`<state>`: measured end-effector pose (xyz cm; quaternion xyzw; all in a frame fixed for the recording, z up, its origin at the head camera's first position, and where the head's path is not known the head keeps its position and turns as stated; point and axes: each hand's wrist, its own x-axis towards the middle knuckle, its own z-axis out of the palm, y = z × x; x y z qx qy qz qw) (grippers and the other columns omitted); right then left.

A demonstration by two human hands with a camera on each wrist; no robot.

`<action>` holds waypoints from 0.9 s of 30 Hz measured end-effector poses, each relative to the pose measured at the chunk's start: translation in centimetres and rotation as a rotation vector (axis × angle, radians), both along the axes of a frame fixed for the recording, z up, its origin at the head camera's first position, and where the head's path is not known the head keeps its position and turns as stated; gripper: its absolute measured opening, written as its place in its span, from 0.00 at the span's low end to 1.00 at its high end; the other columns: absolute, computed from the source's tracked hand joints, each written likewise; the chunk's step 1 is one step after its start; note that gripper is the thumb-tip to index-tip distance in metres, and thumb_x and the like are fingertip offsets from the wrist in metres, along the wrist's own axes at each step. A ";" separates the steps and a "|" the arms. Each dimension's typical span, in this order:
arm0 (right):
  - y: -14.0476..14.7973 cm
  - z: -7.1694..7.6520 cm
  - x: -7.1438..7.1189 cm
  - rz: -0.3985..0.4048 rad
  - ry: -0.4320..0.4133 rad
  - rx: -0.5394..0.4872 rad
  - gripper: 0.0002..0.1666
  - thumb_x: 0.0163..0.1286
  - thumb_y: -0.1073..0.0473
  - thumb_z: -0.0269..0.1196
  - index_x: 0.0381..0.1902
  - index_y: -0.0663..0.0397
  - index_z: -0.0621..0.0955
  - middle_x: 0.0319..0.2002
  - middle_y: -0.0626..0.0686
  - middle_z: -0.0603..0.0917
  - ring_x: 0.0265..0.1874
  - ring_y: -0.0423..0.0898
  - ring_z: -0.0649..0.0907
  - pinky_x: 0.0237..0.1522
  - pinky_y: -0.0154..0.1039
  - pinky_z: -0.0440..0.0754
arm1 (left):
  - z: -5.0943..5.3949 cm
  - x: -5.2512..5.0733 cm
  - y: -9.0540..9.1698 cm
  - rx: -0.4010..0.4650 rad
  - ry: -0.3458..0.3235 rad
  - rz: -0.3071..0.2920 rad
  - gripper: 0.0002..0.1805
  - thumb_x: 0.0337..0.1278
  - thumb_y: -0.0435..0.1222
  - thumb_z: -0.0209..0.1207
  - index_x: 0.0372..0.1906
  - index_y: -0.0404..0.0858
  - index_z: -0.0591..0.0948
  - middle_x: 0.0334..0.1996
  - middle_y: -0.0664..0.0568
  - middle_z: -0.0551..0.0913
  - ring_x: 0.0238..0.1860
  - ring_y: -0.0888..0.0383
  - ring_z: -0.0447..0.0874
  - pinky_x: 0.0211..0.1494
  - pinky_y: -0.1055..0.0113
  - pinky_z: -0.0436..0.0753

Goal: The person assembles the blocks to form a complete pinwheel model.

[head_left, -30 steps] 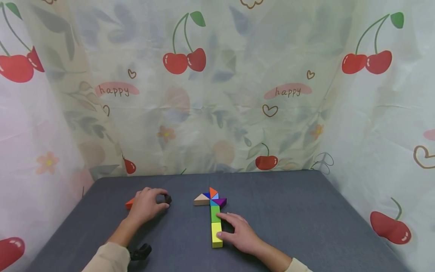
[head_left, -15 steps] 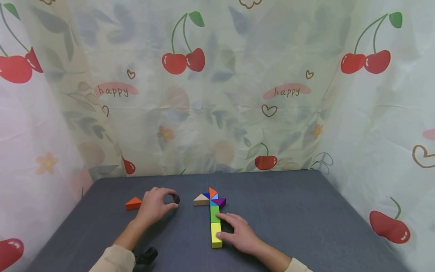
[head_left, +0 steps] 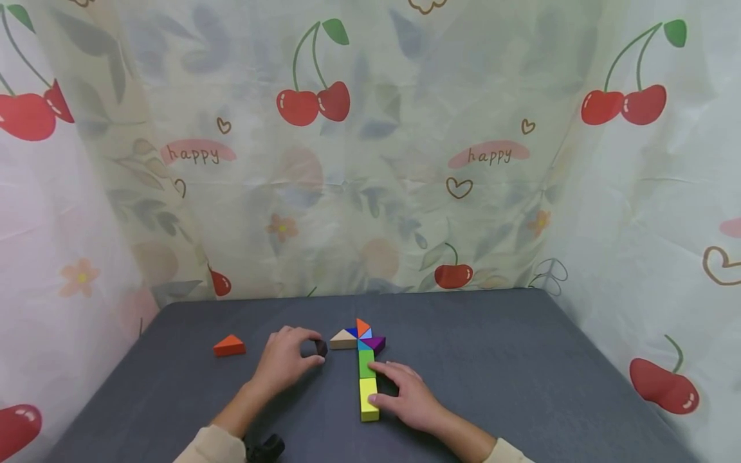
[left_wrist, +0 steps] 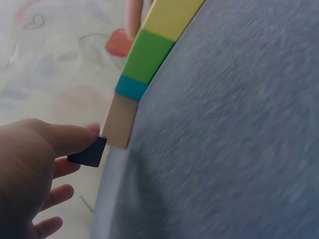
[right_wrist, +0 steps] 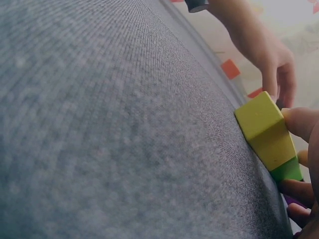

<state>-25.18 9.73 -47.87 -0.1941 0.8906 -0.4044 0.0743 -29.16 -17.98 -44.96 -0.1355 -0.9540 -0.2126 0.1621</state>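
Observation:
My left hand [head_left: 282, 361] pinches a small black block [head_left: 321, 348] between thumb and fingertips, just left of a beige triangular block [head_left: 344, 343]. In the left wrist view the black block [left_wrist: 89, 153] hangs close to the beige block's end. That beige piece belongs to a pinwheel of triangles, with orange [head_left: 363, 328], purple [head_left: 375, 345] and blue ones. Below the pinwheel, a green block [head_left: 366, 365] and a yellow block [head_left: 368, 397] lie end to end. My right hand [head_left: 413, 400] touches the green block with a fingertip and the yellow block with its thumb.
An orange-red triangular block [head_left: 229, 347] lies alone on the left of the dark grey table [head_left: 492, 360]. A black wrist device [head_left: 266, 448] sits by the left sleeve. A cherry-printed curtain [head_left: 376, 193] encloses the table's back and sides.
My left hand has carried the black block rightward, away from the orange-red triangle and up beside the beige one. The right hand and the row of blocks have stayed in place.

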 end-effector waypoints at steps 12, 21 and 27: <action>0.1 0.0 0.1 0.015 0.032 -0.007 0.35 0.64 0.36 0.64 0.67 0.36 0.74 0.65 0.48 0.73 0.67 0.58 0.65 0.61 0.68 0.61 | -1.0 0.4 1.8 -0.049 0.030 -0.075 0.21 0.39 0.48 0.77 0.43 0.49 0.87 0.40 0.58 0.85 0.45 0.54 0.77 0.52 0.49 0.72; 0.3 -0.1 0.1 0.019 0.025 0.001 0.35 0.63 0.36 0.64 0.67 0.34 0.73 0.65 0.50 0.73 0.67 0.57 0.65 0.61 0.68 0.62 | -1.3 0.4 3.1 -0.123 0.043 -0.081 0.21 0.40 0.50 0.76 0.43 0.49 0.87 0.39 0.58 0.85 0.41 0.57 0.75 0.48 0.55 0.72; 0.3 0.1 0.1 0.015 0.012 -0.004 0.35 0.64 0.37 0.64 0.67 0.33 0.73 0.66 0.50 0.72 0.67 0.58 0.65 0.60 0.69 0.61 | -1.3 0.2 3.5 -0.176 0.044 -0.073 0.20 0.40 0.54 0.74 0.40 0.51 0.86 0.35 0.60 0.84 0.38 0.58 0.73 0.43 0.59 0.71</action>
